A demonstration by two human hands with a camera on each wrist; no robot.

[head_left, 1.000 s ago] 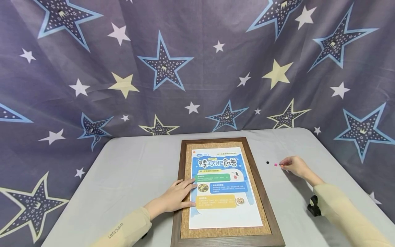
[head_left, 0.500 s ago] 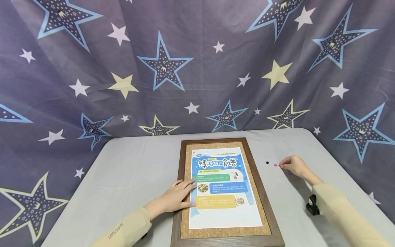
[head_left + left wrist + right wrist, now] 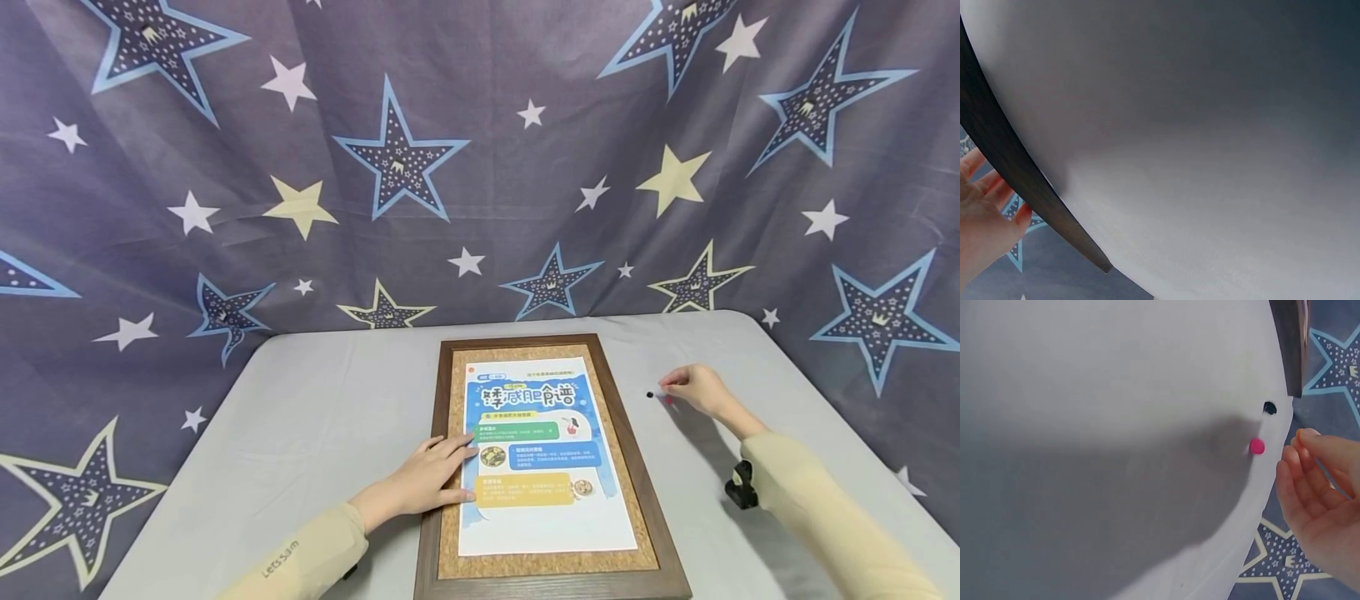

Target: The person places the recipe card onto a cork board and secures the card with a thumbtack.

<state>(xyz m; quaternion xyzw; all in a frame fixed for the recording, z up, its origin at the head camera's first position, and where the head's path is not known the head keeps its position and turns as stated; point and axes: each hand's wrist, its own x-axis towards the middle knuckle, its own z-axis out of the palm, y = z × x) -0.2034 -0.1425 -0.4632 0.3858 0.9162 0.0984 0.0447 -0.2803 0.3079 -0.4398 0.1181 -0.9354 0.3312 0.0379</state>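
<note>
My left hand [image 3: 426, 477] rests across the left side of a wood-framed cork board [image 3: 651, 533], its fingers straight and their tips on a printed poster [image 3: 551, 527]. At the poster's top-left corner sits a small orange-red pin head [image 3: 471, 369]. To the right of the board, my right hand [image 3: 701, 393] pinches a small orange push pin [image 3: 1299, 433] between thumb and fingertip. Its fingertips hang over the table near a pink push pin [image 3: 1257, 447] and a black push pin [image 3: 1270, 408]. The pinched pin is mostly covered by the fingers.
The board lies on a table with a light grey cloth [image 3: 337, 400]. Behind the table hangs a dark curtain [image 3: 480, 200] printed with stars. A black wrist camera [image 3: 742, 486] sits under the right sleeve.
My right hand has lifted the orange push pin from the table and moved slightly left and up, over the pink one. The left hand has not moved.
</note>
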